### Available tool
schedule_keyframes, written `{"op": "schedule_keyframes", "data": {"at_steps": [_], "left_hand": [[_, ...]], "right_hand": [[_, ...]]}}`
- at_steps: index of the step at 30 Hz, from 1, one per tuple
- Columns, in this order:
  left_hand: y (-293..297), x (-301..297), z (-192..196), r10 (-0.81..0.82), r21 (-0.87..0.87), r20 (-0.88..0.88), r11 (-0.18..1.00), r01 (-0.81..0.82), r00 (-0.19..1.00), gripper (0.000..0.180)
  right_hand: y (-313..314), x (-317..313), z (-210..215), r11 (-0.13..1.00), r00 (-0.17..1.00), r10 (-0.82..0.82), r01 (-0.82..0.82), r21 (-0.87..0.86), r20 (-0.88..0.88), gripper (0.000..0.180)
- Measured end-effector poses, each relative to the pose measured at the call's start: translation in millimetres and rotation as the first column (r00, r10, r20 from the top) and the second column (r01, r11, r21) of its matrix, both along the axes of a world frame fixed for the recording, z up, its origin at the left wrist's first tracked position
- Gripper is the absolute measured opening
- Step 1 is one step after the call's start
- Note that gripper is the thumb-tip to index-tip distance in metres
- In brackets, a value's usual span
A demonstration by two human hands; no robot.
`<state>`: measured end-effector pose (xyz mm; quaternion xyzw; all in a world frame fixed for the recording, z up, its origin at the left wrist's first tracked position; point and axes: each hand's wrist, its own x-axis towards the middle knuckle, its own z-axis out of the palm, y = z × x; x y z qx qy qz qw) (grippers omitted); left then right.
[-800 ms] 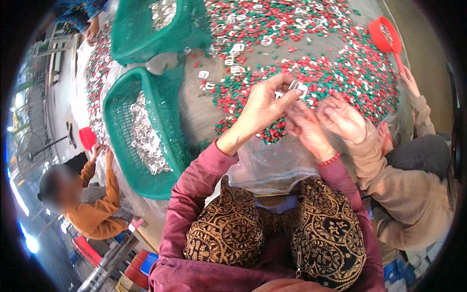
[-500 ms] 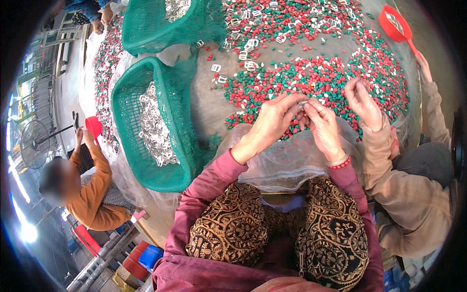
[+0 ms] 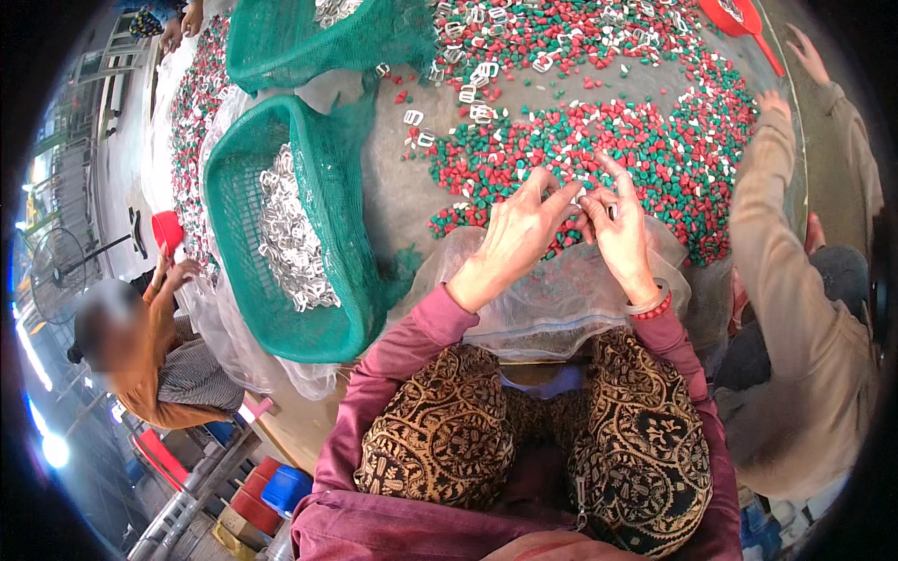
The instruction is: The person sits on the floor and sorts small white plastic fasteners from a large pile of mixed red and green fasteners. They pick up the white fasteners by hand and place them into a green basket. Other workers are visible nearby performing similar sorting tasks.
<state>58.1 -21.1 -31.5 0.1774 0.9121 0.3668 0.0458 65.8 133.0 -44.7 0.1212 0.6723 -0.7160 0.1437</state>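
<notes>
My left hand (image 3: 517, 234) and my right hand (image 3: 619, 238) meet over the near edge of the heap. Between their fingertips is a small pale metal piece (image 3: 578, 196), probably a buckle, mostly covered by fingers. The left thumb and fingers pinch it. On the right, the index finger points up while the thumb and curled fingers close at the piece. Beneath them spread many small red, green and white pebble-like bits (image 3: 561, 140). Loose silvery buckles (image 3: 480, 113) lie among these bits. A green basket (image 3: 360, 318) to my left contains a pile of similar buckles (image 3: 295, 234).
Another green basket (image 3: 281, 65) stands farther back. Sheer netting (image 3: 533, 327) drapes over the near table edge. At the right, a co-worker's sleeve (image 3: 762, 206) reaches over the table, near a red scoop (image 3: 734, 19). Another person (image 3: 173, 355) sits at left beside a red scoop (image 3: 168, 230).
My right index finger has lifted away from the piece; both hands stay nearly in place. The right co-worker's hand moved outward to the table's edge, and the left person's hands lowered.
</notes>
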Motion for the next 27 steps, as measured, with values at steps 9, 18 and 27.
{"op": "schedule_keyframes", "data": {"at_steps": [9, 18, 27], "left_hand": [[2.3, 0.3, -4.5, -0.173, -0.017, -0.006, 0.985, 0.173, 0.985, 0.022], [17.6, 7.0, -33.3, -0.272, 0.124, 0.058, 0.957, 0.263, 0.961, 0.020], [11.7, 10.3, -42.3, -0.292, 0.153, 0.016, 0.946, 0.286, 0.956, 0.018]], "right_hand": [[1.5, 8.4, 1.3, 0.986, 0.986, -0.107, 0.121, -0.111, 0.124, 0.044], [19.1, 21.9, -15.2, 0.994, 0.983, -0.105, 0.105, 0.007, 0.150, 0.036], [25.4, 24.6, -34.2, 1.000, 0.987, -0.001, 0.002, -0.008, 0.158, 0.019]]}}
